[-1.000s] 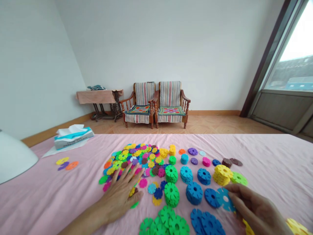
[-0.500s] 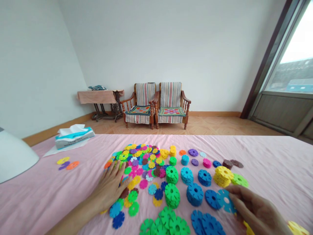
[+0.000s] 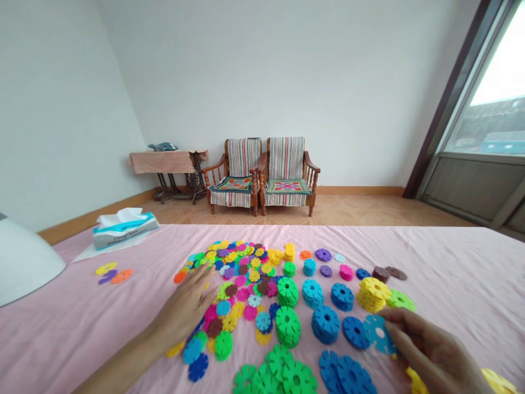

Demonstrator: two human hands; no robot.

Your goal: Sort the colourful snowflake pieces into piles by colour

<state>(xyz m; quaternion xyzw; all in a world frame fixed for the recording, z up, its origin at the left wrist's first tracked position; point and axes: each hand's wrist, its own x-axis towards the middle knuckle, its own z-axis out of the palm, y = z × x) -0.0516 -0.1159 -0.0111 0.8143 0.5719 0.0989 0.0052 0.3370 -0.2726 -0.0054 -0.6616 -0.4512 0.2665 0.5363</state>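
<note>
My right hand pinches a light blue notched plastic disc by its right edge. A darker blue disc lies just left of it, touching or nearly so. My left hand rests palm down, fingers stretched out and partly blurred, over the left side of a loose heap of mixed discs. Between the hands stand stacks sorted by colour: a green stack, a blue stack and a yellow stack. Loose green discs and blue discs overlap near the bottom edge.
A pink cloth covers the table. At the far left are a tissue box, a few separate discs and a white rounded object. Two wooden armchairs stand against the wall beyond.
My left hand has drawn back slightly toward me, and discs near its fingers have shifted, with different ones showing. My right hand keeps the light blue disc in about the same spot.
</note>
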